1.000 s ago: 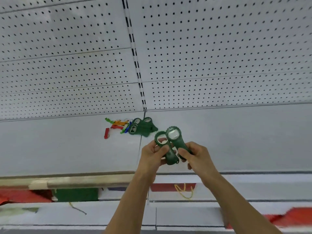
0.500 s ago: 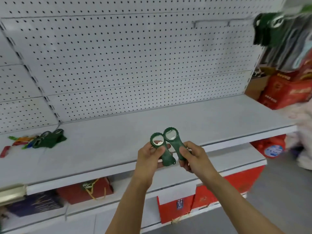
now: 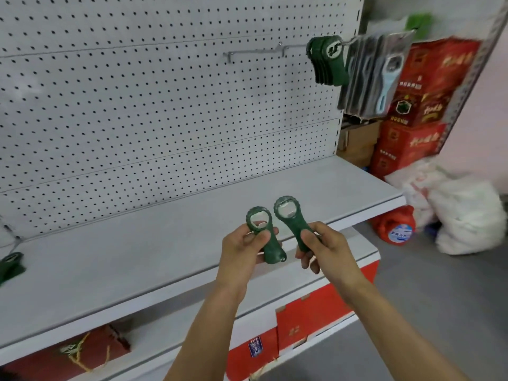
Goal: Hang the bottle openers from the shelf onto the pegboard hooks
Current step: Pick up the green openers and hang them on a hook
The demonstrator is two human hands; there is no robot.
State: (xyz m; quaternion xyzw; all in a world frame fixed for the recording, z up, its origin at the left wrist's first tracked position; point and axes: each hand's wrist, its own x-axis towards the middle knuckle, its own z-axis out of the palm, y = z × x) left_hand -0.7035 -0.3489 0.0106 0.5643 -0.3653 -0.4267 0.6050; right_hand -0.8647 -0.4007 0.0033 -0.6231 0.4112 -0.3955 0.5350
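Left hand: the left hand (image 3: 243, 247) grips the handle of a green bottle opener (image 3: 263, 237), thumb laid across the front and fingers curled behind, ring end up.
Right hand: the right hand (image 3: 324, 248) pinches the handle of a second green opener (image 3: 292, 219) between thumb and curled fingers, ring end tilted up and to the left.
The 2 held openers: side by side above the front part of the shelf (image 3: 137, 257), heads near each other but apart, neither touching the shelf.
Pegboard: a white pegboard (image 3: 165, 105) rises behind the shelf, covered in rows of small holes.
Hooks: a bare wire hook (image 3: 264, 52) sticks out of the board at upper right; just to its right another hook (image 3: 350, 41) carries a bunch of hung green openers (image 3: 328, 61), stacked close together and dangling handle down.
Packaged goods: clear packs with a pale blue opener (image 3: 384, 78) hang right of the green bunch.
Left edge: 1 more dark green opener (image 3: 11, 266) lies on the shelf, partly cut off by the picture border.
Lower shelf: red boxes (image 3: 302, 328) sit below, and a red box with yellow cord (image 3: 90, 350) lies further left.
Right side: stacked red cartons (image 3: 417, 111), a red jug (image 3: 395, 229) and white bags (image 3: 464, 215) on the floor.
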